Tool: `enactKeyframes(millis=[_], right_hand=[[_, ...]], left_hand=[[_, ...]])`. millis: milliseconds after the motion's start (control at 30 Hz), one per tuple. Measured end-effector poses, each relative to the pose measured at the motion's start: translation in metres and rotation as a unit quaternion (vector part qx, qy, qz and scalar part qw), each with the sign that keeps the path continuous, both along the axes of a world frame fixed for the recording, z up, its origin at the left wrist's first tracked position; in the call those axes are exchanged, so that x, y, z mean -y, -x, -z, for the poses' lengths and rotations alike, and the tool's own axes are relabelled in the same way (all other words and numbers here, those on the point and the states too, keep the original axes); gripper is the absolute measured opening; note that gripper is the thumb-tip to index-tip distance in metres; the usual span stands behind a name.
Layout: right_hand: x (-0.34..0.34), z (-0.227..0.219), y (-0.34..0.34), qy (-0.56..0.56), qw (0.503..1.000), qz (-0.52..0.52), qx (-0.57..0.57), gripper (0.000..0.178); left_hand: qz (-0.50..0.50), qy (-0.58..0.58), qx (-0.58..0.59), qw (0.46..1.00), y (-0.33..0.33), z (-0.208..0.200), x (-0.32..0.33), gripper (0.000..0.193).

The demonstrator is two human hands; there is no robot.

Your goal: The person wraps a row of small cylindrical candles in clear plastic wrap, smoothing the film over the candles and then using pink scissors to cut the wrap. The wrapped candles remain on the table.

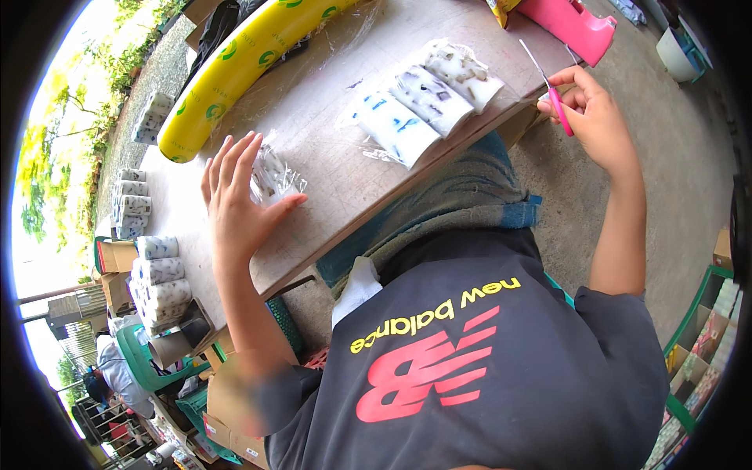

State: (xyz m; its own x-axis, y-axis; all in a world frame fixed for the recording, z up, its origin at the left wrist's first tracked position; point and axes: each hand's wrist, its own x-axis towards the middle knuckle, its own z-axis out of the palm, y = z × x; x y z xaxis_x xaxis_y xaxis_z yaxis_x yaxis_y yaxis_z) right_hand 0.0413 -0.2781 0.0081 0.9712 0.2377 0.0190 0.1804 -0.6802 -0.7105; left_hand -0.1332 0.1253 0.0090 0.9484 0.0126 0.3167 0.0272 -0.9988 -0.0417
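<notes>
My left hand (235, 192) is over the table's left part, fingers stretched and thumb apart. Right beside its palm sits a small bundle (276, 176) in crinkled clear film; the hand partly covers it, and I cannot tell how firmly they touch. Pink-handled scissors (557, 102) are in my right hand (593, 117), out past the table's front edge, blades pointing up and away. Between the hands, three white film-wrapped rolls lie side by side: one with blue marks (395, 129), one with dark marks (431, 98) and one with grey-brown marks (464, 74).
A long yellow printed roll (243, 66) lies along the table's (337, 168) far side. A pink tape dispenser (576, 27) stands at the far right corner. Several stacked white rolls (160, 282) line the left edge. At the right is a green-framed rack (697, 345) of boxes.
</notes>
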Motion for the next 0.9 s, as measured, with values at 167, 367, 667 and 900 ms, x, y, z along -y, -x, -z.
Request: enactKeyframes(millis=[167,367,667,900], right_hand=[[0.008,0.014,-0.013,0.079,0.994,0.009,0.074,0.024],[-0.001,0.025,-0.049,0.188,0.969,-0.042,0.152,0.021],[-0.001,0.03,-0.043,0.073,0.948,-0.111,0.289,0.019],[-0.001,0.081,-0.03,-0.084,0.936,-0.137,0.315,0.006]], left_hand=[[-0.008,-0.042,-0.029,0.999,0.001,-0.008,0.013,0.083],[0.016,0.034,0.007,0.999,-0.037,-0.008,0.083,0.068],[0.055,-0.011,0.027,0.998,-0.122,0.007,0.179,0.093],[0.058,0.012,-0.028,0.998,-0.131,0.004,0.182,0.096]])
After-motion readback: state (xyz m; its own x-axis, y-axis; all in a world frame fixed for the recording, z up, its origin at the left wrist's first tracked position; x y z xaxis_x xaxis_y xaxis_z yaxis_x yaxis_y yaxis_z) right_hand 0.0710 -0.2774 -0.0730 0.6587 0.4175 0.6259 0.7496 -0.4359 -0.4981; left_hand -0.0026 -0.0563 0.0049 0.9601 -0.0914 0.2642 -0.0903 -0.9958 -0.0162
